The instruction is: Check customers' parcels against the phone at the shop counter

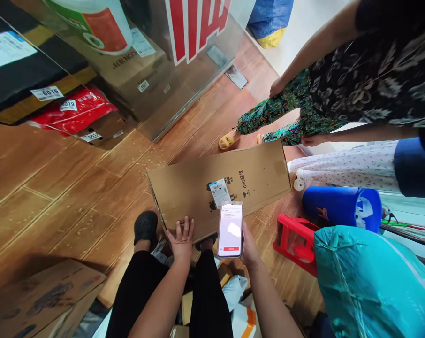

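A long brown cardboard box [184, 188] lies on the floor in front of my feet, with a white shipping label [219, 192] and black print on its top. My left hand [183, 239] rests on the box's near left part, fingers spread. In my right hand [249, 246] is a smartphone [230, 230], held upright over the near edge of the box. Its screen is lit, pale with a red button at the bottom; the text is too small to read. The phone covers part of the box behind it.
Left, parcels such as a red package [82, 110] sit behind a clear panel. A person in patterned trousers [286, 108] stands beyond the box, another at right. A blue bin [334, 206], a red plastic stool [297, 241] and a teal bag [370, 281] stand right. Parcels lie behind my legs.
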### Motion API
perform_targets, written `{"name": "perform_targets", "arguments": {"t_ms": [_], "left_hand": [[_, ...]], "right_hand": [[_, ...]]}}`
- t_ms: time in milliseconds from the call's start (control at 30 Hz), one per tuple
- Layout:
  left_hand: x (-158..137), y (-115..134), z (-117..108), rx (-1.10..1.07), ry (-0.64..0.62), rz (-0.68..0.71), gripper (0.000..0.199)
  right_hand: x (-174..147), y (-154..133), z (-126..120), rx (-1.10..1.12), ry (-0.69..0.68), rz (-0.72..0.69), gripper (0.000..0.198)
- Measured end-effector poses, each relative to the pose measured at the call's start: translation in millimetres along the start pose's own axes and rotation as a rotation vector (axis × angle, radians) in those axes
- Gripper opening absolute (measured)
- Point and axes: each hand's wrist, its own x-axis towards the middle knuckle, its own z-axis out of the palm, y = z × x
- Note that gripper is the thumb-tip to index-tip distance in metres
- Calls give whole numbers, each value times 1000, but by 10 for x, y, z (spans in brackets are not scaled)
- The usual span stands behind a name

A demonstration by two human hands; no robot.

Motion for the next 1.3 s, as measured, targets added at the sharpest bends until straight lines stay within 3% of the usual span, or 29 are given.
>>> {"name": "perform_targets", "arguments": {"t_ms": [200, 500, 600, 800, 1000, 1300], "left_hand": [[18, -5, 68, 23, -11, 0, 66], [9, 22, 24, 17, 17, 0, 63], [3, 28, -6, 6, 39, 14, 60], [8, 32, -21, -14, 70, 23, 58], [-1, 38, -26, -45, 77, 26, 59], [-26, 38, -107, -127, 41, 18, 62]], "right_hand": [[169, 67, -101, -73, -16, -85, 46], [246, 157, -319, -44, -30, -60, 43], [205, 164, -403, -24, -56, -58, 48], [45, 65, -516, -135, -317, -39, 90], [-10, 53, -546, -156, -447, -31, 90], [23, 120, -544, -148, -474, -19, 93]]}}
